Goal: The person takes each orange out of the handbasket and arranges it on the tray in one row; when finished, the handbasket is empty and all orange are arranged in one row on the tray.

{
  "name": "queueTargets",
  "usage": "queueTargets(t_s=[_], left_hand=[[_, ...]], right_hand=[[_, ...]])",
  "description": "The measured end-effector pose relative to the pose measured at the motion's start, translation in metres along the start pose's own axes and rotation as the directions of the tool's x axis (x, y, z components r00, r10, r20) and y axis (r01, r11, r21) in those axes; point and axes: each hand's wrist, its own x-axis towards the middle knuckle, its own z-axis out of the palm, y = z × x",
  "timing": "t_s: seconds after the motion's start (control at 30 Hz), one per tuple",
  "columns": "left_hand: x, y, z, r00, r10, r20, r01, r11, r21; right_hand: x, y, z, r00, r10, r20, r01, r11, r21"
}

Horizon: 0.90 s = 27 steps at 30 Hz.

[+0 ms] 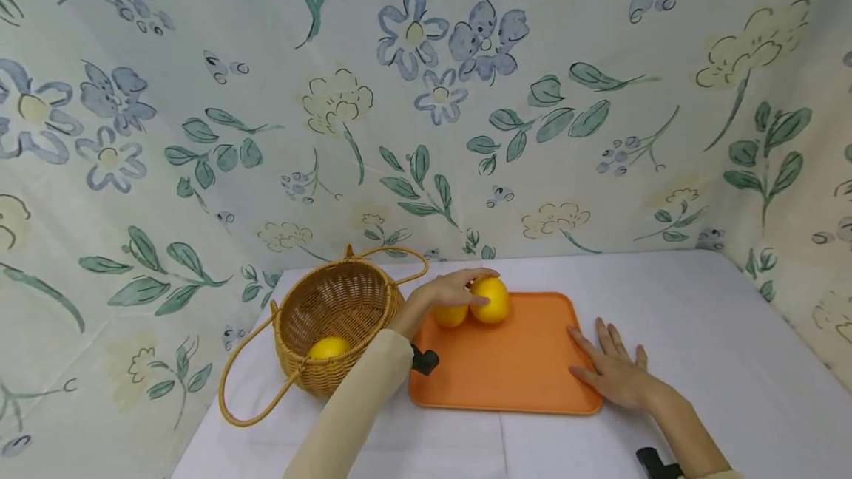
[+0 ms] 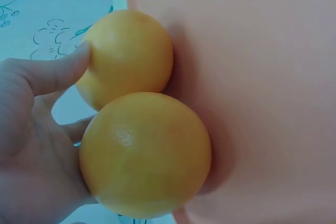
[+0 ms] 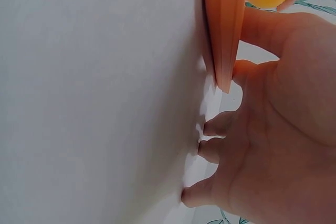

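Observation:
My left hand (image 1: 447,290) reaches over the far left corner of the orange tray (image 1: 506,368). Its thumb and fingers grip a round yellow orange (image 1: 491,301); in the left wrist view the thumb presses the side of this orange (image 2: 128,56). A second orange (image 1: 450,316) sits right beside it, near the palm, and shows large in front (image 2: 147,156). My right hand (image 1: 619,372) lies with fingers spread at the tray's right edge. Thumb and index finger touch the rim (image 3: 226,35), while the other fingertips rest on the white tabletop.
Left of the tray stands a woven wicker basket (image 1: 319,379) with a third orange (image 1: 329,347) inside. One looped handle (image 1: 242,420) hangs out to the front left, another (image 1: 413,251) toward the back. A floral cloth (image 1: 426,139) hangs behind the white table (image 1: 692,301).

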Motion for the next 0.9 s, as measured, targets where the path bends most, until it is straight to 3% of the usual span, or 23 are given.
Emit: queueTargets(t_s=[0.13, 0.2, 0.33, 0.5, 0.6, 0.9], left_hand=[[0.000, -0.001, 0.000, 0.997, 0.077, 0.030, -0.077, 0.997, 0.005], [0.001, -0.001, 0.001, 0.996, 0.084, 0.026, -0.084, 0.996, 0.010], [0.001, 0.000, 0.006, 0.997, 0.042, -0.058, -0.037, 0.996, 0.085], [0.003, -0.002, 0.015, 0.981, 0.046, -0.188, -0.008, 0.980, 0.200], [0.002, -0.002, 0.016, 0.977, 0.042, -0.208, -0.001, 0.981, 0.192], [-0.006, -0.001, 0.009, 0.981, -0.002, -0.194, 0.028, 0.991, 0.127]], right_hand=[[0.002, 0.004, 0.002, 1.000, -0.001, 0.003, 0.001, 1.000, -0.010], [0.003, 0.003, 0.001, 1.000, 0.007, 0.006, -0.007, 1.000, -0.016], [0.002, -0.002, -0.002, 1.000, 0.013, 0.017, -0.013, 1.000, -0.002], [-0.001, -0.008, -0.005, 0.999, 0.042, 0.033, -0.041, 0.999, -0.015], [-0.002, -0.014, -0.007, 0.998, 0.054, 0.039, -0.053, 0.999, -0.013], [-0.003, -0.020, -0.010, 0.998, 0.057, 0.032, -0.055, 0.997, -0.055]])
